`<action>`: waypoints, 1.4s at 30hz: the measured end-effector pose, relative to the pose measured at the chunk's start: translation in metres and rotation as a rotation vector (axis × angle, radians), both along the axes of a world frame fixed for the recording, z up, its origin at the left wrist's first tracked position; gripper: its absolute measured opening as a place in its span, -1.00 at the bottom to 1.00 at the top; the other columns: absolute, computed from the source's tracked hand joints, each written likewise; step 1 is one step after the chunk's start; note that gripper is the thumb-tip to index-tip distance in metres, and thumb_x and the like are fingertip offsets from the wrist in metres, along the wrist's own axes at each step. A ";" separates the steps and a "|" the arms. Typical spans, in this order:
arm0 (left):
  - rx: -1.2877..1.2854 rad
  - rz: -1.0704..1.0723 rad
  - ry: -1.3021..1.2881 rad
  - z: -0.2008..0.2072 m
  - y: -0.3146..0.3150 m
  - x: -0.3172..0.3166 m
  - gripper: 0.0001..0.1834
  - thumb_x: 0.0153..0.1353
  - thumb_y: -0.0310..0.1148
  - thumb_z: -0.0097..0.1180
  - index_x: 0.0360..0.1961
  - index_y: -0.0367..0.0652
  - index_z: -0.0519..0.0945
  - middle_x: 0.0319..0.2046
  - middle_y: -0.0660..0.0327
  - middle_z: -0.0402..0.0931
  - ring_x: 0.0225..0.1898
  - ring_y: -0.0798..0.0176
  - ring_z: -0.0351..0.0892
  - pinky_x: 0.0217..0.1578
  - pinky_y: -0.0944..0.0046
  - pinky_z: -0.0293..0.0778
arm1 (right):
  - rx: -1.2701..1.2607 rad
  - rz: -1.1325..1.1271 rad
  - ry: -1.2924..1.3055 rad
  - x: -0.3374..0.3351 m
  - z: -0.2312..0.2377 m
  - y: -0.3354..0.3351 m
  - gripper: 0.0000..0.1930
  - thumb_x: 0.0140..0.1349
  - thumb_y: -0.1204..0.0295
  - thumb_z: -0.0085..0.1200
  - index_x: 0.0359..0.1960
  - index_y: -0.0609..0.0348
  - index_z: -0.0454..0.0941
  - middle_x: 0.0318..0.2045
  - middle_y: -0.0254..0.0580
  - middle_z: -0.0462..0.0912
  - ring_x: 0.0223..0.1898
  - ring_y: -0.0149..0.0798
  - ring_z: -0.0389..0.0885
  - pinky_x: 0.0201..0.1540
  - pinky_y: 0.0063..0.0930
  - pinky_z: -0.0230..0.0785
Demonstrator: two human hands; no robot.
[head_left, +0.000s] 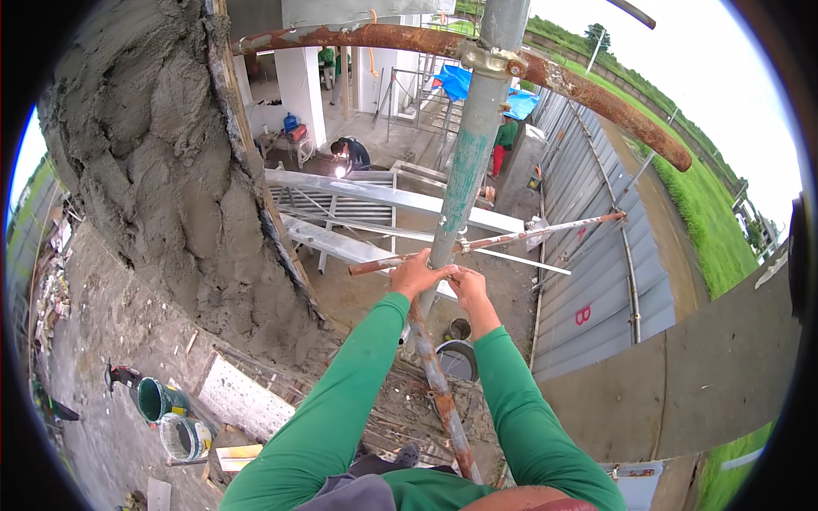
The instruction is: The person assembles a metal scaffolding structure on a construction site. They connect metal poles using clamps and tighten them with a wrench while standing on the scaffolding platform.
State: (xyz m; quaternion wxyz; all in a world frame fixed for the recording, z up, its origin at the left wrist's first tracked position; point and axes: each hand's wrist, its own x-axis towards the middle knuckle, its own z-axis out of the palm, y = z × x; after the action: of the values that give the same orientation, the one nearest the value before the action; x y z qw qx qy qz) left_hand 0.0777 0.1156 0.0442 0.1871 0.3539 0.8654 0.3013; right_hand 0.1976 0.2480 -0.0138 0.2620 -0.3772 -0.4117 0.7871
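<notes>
Both my arms, in green sleeves, reach forward to an upright grey scaffold pole (467,162) with worn green paint. My left hand (414,274) is closed around the pole, just below a thin rusty cross pipe (494,242). Close on its right, my right hand (471,295) has its fingers bent in, and its tips meet my left thumb at the pole. What those fingers pinch, if anything, is hidden. Below my hands, a rusty diagonal pipe (439,387) runs down toward my body.
A column of rough wet mortar (162,128) with a timber edge (256,170) rises at left. A thick rusty pipe (588,81) crosses overhead. Far below, a person (351,153) works beside a bright spark. Buckets (162,399) stand lower left; metal sheet fencing (588,247) runs along the right.
</notes>
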 end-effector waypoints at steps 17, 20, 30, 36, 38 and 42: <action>-0.021 -0.025 -0.026 -0.004 -0.003 0.009 0.24 -0.08 0.79 0.16 0.46 0.13 0.51 0.34 -0.02 0.61 0.36 -0.18 0.60 0.35 -0.40 0.33 | 0.176 -0.029 -0.022 0.011 -0.023 -0.005 -0.66 0.47 0.41 0.30 0.15 0.38 0.63 -0.12 -0.20 0.77 -0.15 -0.36 0.71 -0.10 -0.48 0.56; 0.013 0.054 0.006 -0.012 0.000 0.007 0.24 -0.17 0.80 0.21 0.45 0.25 0.55 0.22 0.02 0.72 0.33 -0.15 0.63 0.37 -0.38 0.28 | 0.155 -0.030 -0.078 0.001 -0.021 -0.002 -0.80 0.50 0.41 0.28 0.01 0.29 0.67 -0.27 -0.38 0.70 -0.34 -0.54 0.59 -0.31 -0.64 0.44; -0.022 0.027 -0.012 -0.028 0.007 -0.004 0.22 -0.20 0.85 0.15 0.39 0.30 0.61 0.22 -0.01 0.71 0.35 -0.24 0.60 0.36 -0.39 0.33 | 0.144 0.018 0.047 0.006 -0.021 -0.010 -0.55 0.45 0.45 0.30 0.28 0.48 0.57 -0.01 -0.08 0.74 -0.05 -0.31 0.72 0.07 -0.44 0.62; 0.031 0.005 0.008 -0.019 0.011 0.003 0.19 -0.19 0.83 0.17 0.35 0.29 0.65 0.12 0.00 0.76 0.26 -0.22 0.67 0.26 -0.31 0.44 | -0.020 -0.030 -0.077 0.001 -0.034 0.016 -0.61 0.45 0.51 0.28 0.26 0.38 0.61 -0.07 -0.16 0.70 -0.17 -0.38 0.65 -0.05 -0.55 0.60; 0.028 0.007 0.001 -0.017 0.007 0.003 0.17 -0.18 0.82 0.18 0.34 0.28 0.65 0.12 0.00 0.76 0.26 -0.22 0.67 0.26 -0.31 0.45 | -0.043 -0.061 -0.097 -0.002 -0.031 0.010 -0.62 0.44 0.51 0.29 0.24 0.37 0.62 -0.08 -0.17 0.69 -0.19 -0.37 0.65 -0.06 -0.56 0.60; 0.004 0.012 -0.022 -0.016 0.004 -0.001 0.13 -0.14 0.79 0.20 0.35 0.31 0.64 0.20 0.01 0.73 0.33 -0.24 0.61 0.34 -0.37 0.36 | 0.015 -0.037 0.007 0.000 -0.017 -0.004 -0.68 0.39 0.47 0.35 0.10 0.40 0.66 -0.11 -0.15 0.73 -0.19 -0.34 0.68 -0.08 -0.51 0.60</action>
State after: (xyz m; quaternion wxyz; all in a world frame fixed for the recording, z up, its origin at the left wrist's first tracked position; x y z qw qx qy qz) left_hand 0.0764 0.1194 0.0279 0.1941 0.3459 0.8647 0.3082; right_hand 0.1975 0.2435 -0.0305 0.2808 -0.3799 -0.4094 0.7805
